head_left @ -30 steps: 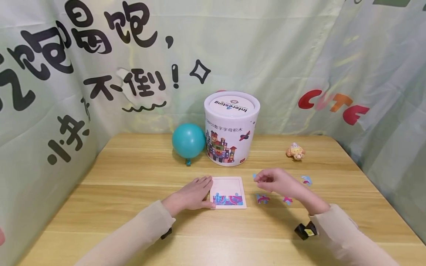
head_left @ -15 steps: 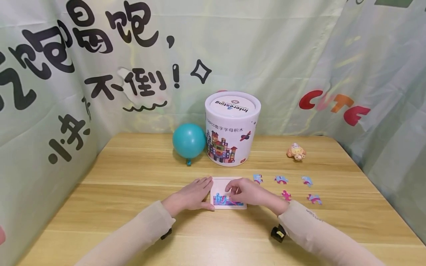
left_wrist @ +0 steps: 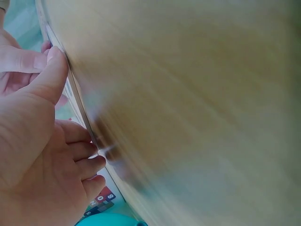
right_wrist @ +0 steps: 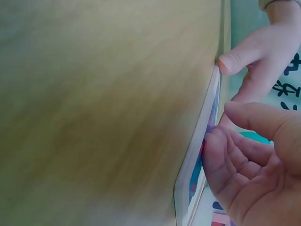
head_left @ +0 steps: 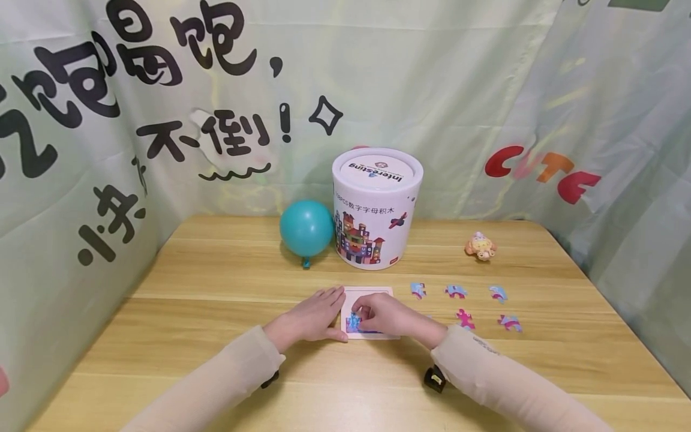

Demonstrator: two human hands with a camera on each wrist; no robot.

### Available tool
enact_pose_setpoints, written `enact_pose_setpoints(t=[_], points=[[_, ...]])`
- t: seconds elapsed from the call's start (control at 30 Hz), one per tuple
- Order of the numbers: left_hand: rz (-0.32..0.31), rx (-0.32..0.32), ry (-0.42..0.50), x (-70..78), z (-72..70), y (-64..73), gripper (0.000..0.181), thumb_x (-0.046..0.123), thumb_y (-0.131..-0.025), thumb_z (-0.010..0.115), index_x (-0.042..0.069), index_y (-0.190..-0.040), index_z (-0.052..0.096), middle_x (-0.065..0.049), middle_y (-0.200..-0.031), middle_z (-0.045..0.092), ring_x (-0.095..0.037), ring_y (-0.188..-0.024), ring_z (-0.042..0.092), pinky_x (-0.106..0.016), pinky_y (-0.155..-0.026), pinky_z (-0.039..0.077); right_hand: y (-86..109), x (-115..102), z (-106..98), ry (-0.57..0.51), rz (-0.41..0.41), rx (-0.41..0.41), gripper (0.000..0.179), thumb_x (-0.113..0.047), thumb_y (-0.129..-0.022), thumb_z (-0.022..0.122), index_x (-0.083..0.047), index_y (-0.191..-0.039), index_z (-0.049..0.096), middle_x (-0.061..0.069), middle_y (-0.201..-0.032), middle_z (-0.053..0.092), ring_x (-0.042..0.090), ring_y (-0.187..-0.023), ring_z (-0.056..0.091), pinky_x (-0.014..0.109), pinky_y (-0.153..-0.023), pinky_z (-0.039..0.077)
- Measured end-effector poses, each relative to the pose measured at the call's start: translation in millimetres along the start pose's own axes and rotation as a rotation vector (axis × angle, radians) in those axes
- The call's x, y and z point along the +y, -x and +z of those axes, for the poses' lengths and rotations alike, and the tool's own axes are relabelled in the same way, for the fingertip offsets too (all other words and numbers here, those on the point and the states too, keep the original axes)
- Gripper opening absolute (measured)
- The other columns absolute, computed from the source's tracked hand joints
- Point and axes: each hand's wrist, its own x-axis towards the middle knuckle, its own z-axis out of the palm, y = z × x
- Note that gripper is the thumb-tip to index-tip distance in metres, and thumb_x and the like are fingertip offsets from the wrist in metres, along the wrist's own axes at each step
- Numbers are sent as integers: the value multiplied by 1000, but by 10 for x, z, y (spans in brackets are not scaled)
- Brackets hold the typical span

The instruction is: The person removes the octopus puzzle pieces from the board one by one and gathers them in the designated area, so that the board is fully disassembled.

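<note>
A square pink-white puzzle tray (head_left: pixel 353 298) lies on the table, with joined blue and purple jigsaw pieces (head_left: pixel 353 323) along its near edge. My left hand (head_left: pixel 310 315) rests flat against the tray's left side, fingers extended and thumb at the near corner. Over those pieces, my right hand (head_left: pixel 387 314) has loosely bent fingers. In the right wrist view, the index fingertip of the right hand (right_wrist: pixel 254 165) touches the puzzle surface, with the thumb apart from it; no piece shows between them. The right hand hides part of the joined row.
Several loose puzzle pieces (head_left: pixel 456 291) lie right of the tray in two rows, one mostly hidden by the right wrist. Behind stand a teal balloon (head_left: pixel 306 228) and a white lidded bucket (head_left: pixel 372 210). A small figurine (head_left: pixel 480 246) sits back right.
My right hand has moved left from above the loose pieces to the tray, then slightly farther left along the joined row. My left hand has stayed at the tray's edge.
</note>
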Motion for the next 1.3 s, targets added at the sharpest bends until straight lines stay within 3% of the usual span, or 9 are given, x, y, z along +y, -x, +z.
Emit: enact_pose_setpoints(t=[0.27,0.47,0.87,1.3], points=[[-1,7,2,-3,0,-4,86,56,-85,52,-5,-141,28,-18,-149,20,-28,-136,19,-39,-109,16,-27,-45,23,32,61,-4,14,-1,-81,67,-1,-94,65,-4,-66,52,10,-62,47,25,-59,42],[-9,2,7,9,-15,11,86,56,-85,52,-5,-141,28,-18,-149,20,-28,-136,19,-40,-109,16,-33,-41,21,23,52,15,11,1,-80,67,-3,-89,63,-4,-66,52,10,-62,47,25,-59,43],[-15,-5,0,6,-11,7,88,58,-84,50,-4,-142,27,-17,-149,19,-28,-136,18,-39,-109,15,-25,5,20,-102,71,49,13,3,-81,65,-4,-92,61,-2,-73,55,11,-62,50,23,-56,45],[-11,-1,-13,-16,12,-9,89,60,-84,49,-3,-142,27,-16,-149,19,-28,-136,18,-40,-109,16,-8,47,1,-237,94,26,13,4,-86,59,-6,-93,61,5,-68,59,15,-50,53,26,-47,49]])
